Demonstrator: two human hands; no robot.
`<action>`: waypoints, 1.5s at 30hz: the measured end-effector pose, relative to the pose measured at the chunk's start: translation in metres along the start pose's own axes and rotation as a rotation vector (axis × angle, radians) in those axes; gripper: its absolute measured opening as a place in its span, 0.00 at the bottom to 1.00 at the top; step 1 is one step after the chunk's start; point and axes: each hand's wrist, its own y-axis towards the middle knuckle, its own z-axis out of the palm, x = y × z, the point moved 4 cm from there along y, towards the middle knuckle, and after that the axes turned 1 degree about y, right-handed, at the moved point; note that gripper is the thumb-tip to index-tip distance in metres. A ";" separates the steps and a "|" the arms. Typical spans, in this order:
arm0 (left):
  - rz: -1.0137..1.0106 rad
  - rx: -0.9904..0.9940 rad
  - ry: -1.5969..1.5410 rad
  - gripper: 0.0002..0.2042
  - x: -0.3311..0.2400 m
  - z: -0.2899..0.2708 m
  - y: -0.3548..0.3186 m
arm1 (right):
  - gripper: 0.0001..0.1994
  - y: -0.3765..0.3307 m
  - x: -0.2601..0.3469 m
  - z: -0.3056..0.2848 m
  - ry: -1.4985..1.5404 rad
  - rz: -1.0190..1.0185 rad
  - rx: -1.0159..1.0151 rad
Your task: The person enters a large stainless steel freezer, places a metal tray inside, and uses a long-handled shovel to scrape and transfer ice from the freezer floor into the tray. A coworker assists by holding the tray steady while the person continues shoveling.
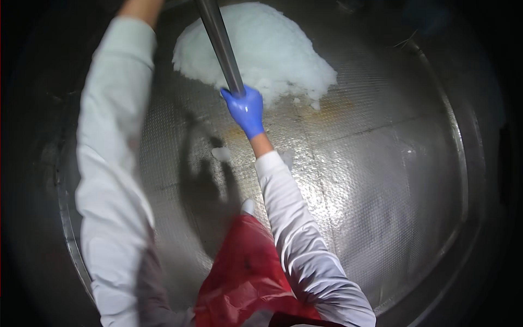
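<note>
My right hand (pixel 245 109), in a blue glove, is wrapped around a grey metal pole (pixel 219 43). From that hand the pole runs up and out past the top edge, so its upper end is out of sight. No working end shows below the glove. Behind the pole lies a wide heap of white, crumbly snow or crushed ice (pixel 272 49) on the metal floor. My left arm (pixel 114 120), in a white sleeve, reaches up along the left side. Only its bare wrist shows at the top edge; the hand itself is cut off.
The textured metal floor (pixel 359 163) looks wet and shiny, with brownish stains near the heap. A small white lump (pixel 221 154) lies nearer to me. A curved metal edge (pixel 457 136) bounds the right side. My red apron (pixel 245 267) and a white shoe tip (pixel 248 206) show below.
</note>
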 end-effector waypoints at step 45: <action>-1.584 1.626 -0.098 0.46 -0.061 -0.109 -1.060 | 0.18 -0.747 -0.177 -0.263 -0.244 1.340 0.100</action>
